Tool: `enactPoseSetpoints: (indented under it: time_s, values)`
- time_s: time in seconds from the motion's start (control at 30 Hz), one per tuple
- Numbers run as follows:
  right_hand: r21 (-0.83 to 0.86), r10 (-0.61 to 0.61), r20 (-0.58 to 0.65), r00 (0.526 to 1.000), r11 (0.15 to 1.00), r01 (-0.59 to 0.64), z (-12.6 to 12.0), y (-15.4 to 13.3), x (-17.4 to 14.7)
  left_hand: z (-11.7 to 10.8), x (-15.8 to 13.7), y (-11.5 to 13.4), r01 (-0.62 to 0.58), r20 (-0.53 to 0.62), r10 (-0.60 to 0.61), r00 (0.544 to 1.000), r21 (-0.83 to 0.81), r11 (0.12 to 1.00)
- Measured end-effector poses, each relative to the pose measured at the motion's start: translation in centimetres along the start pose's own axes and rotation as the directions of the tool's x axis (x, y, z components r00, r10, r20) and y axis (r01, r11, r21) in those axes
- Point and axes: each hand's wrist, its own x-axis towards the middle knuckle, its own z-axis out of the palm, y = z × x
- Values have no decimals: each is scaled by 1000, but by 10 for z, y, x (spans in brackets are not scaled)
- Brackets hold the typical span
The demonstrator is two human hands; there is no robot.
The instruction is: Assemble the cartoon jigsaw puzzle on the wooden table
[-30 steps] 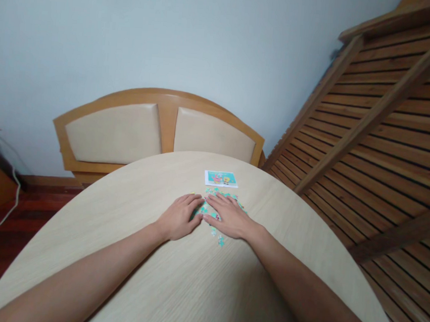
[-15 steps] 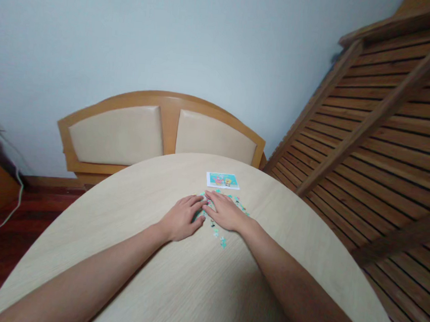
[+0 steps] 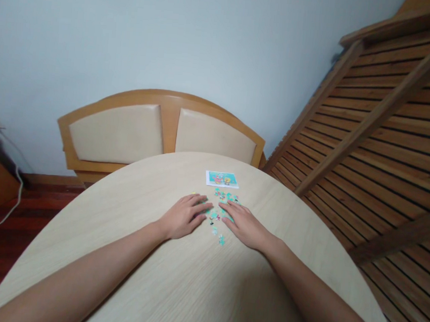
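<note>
Small jigsaw puzzle pieces [image 3: 215, 215], mostly teal with bits of pink, yellow and black, lie loosely scattered on the round wooden table [image 3: 146, 274]. At the left side of the pieces, my left hand [image 3: 184, 216] rests palm down with its fingers spread, covering some of them. My right hand [image 3: 243, 223] lies flat on the right side, fingers stretched over other pieces. A gap with pieces showing separates the two hands. Just beyond the pieces is a picture card [image 3: 222, 179] with a teal scene of a pink and a yellow cartoon figure.
Behind the table's far edge stands a wooden headboard [image 3: 171, 123] with cream panels, against a pale wall [image 3: 194, 40]. A slatted wooden frame [image 3: 374, 124] leans at the right. A white cable [image 3: 19, 195] hangs at the left above the dark red floor.
My right hand has moved right and slightly toward me, away from my left hand, uncovering pieces between them. The left hand has shifted only a little.
</note>
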Motion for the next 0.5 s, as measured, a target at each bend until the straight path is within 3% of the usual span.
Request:
enactPoseSetpoints:
  time_s: [0.1,0.2,0.4,0.5]
  values:
    - [-14,-6,-20,1000,1000,5,-2,2,-9,-5,0,3,-170,89,174,981,-51,984]
    - [-24,-13,-56,998,1000,11,-2,2,-17,-7,0,5,-257,123,264,957,-70,964]
    - [-9,-17,-148,989,1000,16,3,1,-25,-5,0,9,-263,83,264,961,-17,965]
    - [18,-30,-177,984,999,33,5,-2,-26,-5,1,9,-318,99,318,943,-22,948]
